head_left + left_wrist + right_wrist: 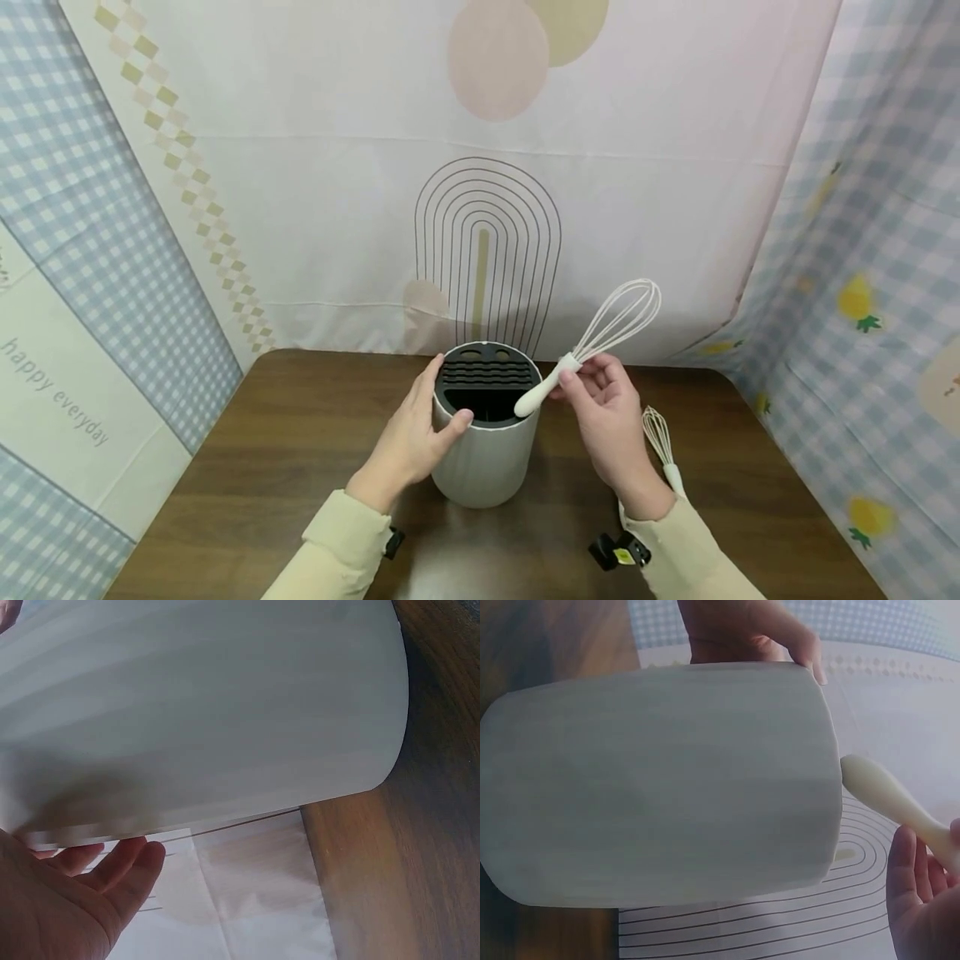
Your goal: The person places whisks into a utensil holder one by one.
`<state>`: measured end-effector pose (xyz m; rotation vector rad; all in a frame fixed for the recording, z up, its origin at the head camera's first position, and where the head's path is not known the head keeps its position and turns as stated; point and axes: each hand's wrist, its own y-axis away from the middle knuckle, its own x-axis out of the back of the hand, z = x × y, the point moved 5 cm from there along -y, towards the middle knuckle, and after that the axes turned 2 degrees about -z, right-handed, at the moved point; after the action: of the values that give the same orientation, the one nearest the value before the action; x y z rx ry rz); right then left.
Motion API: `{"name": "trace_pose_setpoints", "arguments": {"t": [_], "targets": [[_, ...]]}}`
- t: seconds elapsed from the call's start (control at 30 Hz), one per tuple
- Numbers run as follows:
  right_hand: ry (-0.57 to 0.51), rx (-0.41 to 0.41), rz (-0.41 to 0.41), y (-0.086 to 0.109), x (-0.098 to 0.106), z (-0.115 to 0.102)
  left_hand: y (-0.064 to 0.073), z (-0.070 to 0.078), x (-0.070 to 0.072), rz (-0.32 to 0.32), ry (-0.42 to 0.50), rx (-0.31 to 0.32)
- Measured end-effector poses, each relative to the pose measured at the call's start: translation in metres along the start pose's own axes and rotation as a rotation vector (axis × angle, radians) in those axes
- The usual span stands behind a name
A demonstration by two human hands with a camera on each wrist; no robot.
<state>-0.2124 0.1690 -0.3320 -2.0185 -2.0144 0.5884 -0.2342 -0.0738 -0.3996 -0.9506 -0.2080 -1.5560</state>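
Cloth in pale blue-and-white check (pixel 97 167), with a white panel reading "happy everyday", hangs at the far left, next to a white backdrop (pixel 337 208) printed with diamonds and thin-lined arches. In front of it spreads a brown wood-grain table (pixel 262 450). From where I stand, the person's left hand (pixel 411 429), reaching out of a pale cream sleeve (pixel 322 542), is partly closed round the left side of a tall off-white cylindrical holder (pixel 483 471), thumb at the near rim, fingers bent against the far side. The holder stands upright on the table, its top fitted with a black slotted insert (pixel 487 387). Just right of that, a cream whisk with looped wires (pixel 570 362) slants up and rightward, its handle end at the holder's rim; I can't tell if they touch. The right hand (pixel 611 421) pinches it near the handle's top, thumb against fingers. To the right of that wrist, a second cream whisk (pixel 674 478) lies on the table, partly hidden by the forearm. Checked cloth with yellow fruit (pixel 862 358) hangs farthest right.
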Motion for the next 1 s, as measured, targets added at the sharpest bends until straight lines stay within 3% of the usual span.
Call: {"name": "trace_pose_setpoints", "arguments": {"t": [0.3,1.0], "targets": [[0.005,0.008,-0.019,-0.003,-0.011,0.01,0.001,-0.003,0.0,0.006,0.013,0.023],[0.088,-0.013,-0.089,-0.01,-0.036,0.02,-0.002,-0.003,-0.004,0.061,0.043,-0.061]]}}
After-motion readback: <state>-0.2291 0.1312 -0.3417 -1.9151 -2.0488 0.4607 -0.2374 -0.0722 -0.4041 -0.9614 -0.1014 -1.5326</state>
